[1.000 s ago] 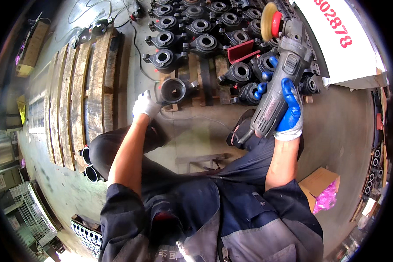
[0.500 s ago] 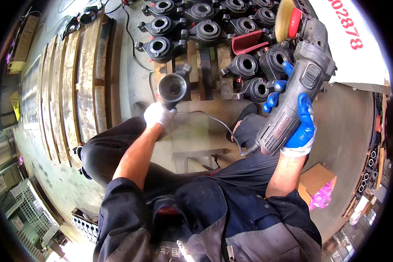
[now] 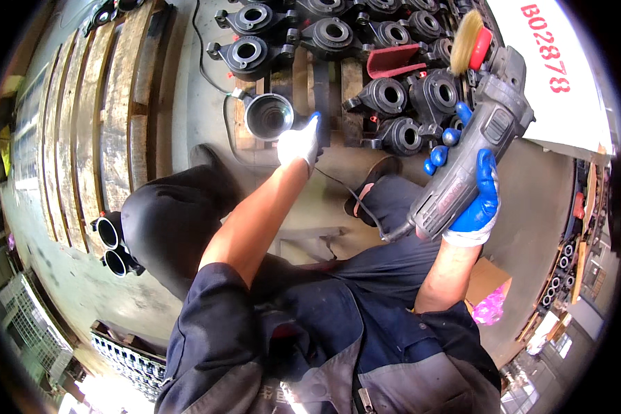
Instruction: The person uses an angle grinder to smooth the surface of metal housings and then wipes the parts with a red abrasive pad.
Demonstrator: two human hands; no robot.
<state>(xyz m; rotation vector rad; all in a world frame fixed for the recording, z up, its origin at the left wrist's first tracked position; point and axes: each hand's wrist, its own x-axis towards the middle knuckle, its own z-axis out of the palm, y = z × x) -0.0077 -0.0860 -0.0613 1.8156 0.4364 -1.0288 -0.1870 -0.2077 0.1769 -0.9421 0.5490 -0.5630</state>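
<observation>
Black metal parts crowd a pallet as a worker's right hand clasps a grinder, brush raised, apparently for clearance; the left hand touches a ring-shaped part at the pallet's near edge, its grip unclear.

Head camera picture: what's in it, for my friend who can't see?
A person's right hand holds a grey power tool with a tan brush, while the left hand grips a black ring. More black parts lie beyond.
</observation>
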